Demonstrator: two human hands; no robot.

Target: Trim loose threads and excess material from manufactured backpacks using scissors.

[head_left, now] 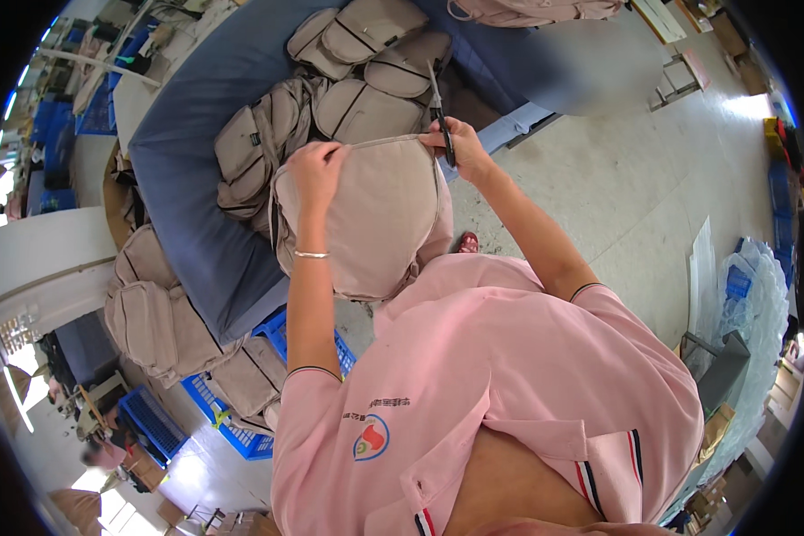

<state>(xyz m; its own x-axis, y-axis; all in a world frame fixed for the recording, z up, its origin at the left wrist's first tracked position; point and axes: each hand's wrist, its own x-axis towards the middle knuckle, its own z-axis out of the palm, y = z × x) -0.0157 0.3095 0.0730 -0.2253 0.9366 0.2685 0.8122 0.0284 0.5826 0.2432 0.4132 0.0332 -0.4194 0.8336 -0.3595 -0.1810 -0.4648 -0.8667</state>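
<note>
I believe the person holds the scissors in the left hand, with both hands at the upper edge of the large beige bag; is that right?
Not quite: the head view shows the scissors in the right hand, not the left hand. Both hands are indeed at the upper edge of the large beige bag.

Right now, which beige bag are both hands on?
The bag before the pink shirt: left hand and right hand are on its upper edge; other bags lie beyond or leftward.

You wear a pink short-sleeved polo shirt [545, 357], its collar [614, 464] striped red, white and dark, dark-edged sleeves [307, 397], a round blue-outlined chest emblem [372, 438] and a silver left-wrist bracelet [312, 255].
</note>
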